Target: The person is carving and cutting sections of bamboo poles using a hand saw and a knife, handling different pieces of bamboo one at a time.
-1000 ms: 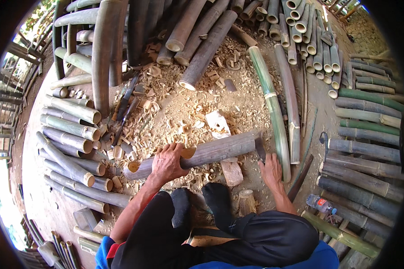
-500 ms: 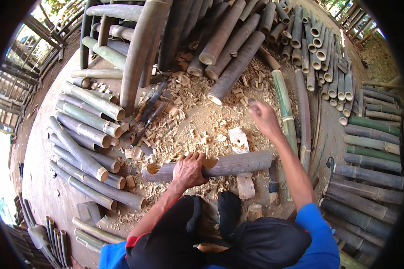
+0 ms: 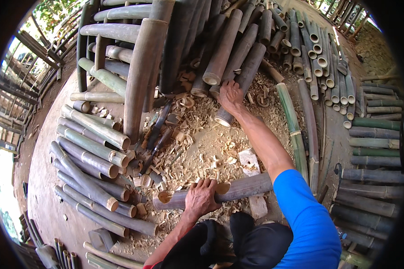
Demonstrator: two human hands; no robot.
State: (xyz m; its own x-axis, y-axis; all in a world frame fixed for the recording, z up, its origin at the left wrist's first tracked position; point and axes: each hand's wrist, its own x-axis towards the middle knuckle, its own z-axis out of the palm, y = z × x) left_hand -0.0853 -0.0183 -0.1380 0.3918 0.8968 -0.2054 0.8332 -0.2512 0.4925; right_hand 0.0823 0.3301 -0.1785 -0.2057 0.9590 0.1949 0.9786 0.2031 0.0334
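My left hand (image 3: 201, 197) is closed over a dark bamboo section (image 3: 244, 187) lying crosswise in front of my feet. Two notches cut in its upper side show pale wood, one on each side of my hand. The section rests across a pale wooden block (image 3: 249, 160), which sticks out beyond it and towards me. Farther off, my right hand (image 3: 231, 96) is on the thick bamboo poles at the back, its fingers curled over one bamboo pole (image 3: 251, 65). My fingertips are partly hidden among the poles.
Shavings (image 3: 211, 150) cover the ground. Dark long-handled tools (image 3: 157, 134) lie left of centre. Cut bamboo lengths (image 3: 92, 148) are stacked at left, with more (image 3: 372, 175) at right. A bamboo frame (image 3: 141, 67) stands at back left; a green pole (image 3: 293, 125) lies right of centre.
My right hand has moved left and away from me, from above the shavings onto the poles. My left hand keeps its hold on the notched section. The whole view has shifted.
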